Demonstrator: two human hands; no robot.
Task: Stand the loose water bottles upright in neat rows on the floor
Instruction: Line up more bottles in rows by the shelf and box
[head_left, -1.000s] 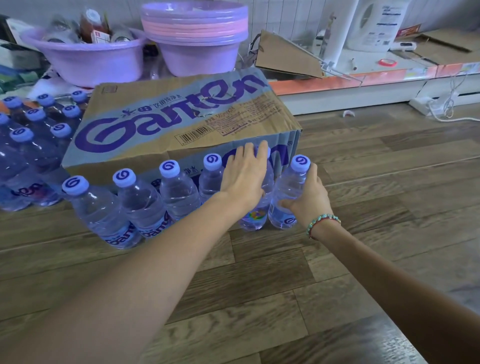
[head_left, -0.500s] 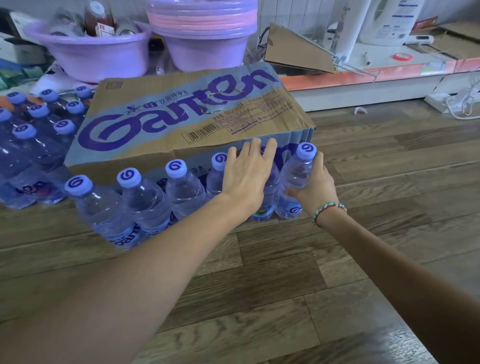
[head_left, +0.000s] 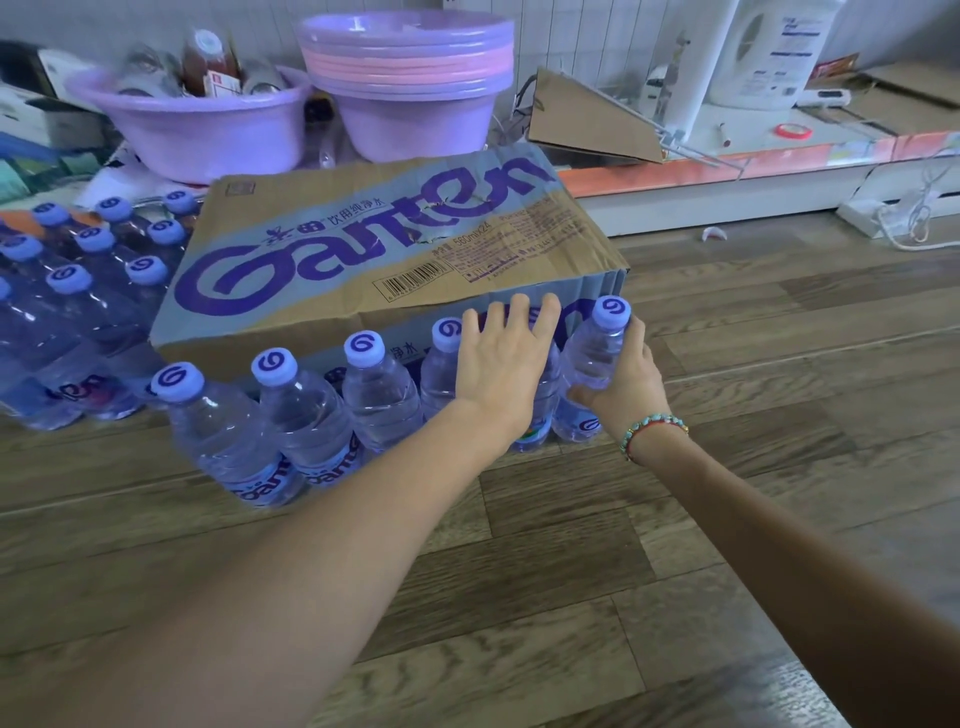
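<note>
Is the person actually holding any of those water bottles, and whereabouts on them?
The right hand grips the end bottle around its body, below the cap. The left hand lies flat over the next bottle, not clearly gripping it.

Even, cool purple-tinted light; soft shadows, wide-angle bending at edges.

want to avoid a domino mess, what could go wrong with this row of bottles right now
1. The clear plastic water bottles with lilac caps stand packed side by side along the brown cardboard carton; a hard push from the left hand could tip neighbours.
2. The right hand grips the end bottle at the carton's corner, unsupported on its outer side, so it may topple outward.
</note>
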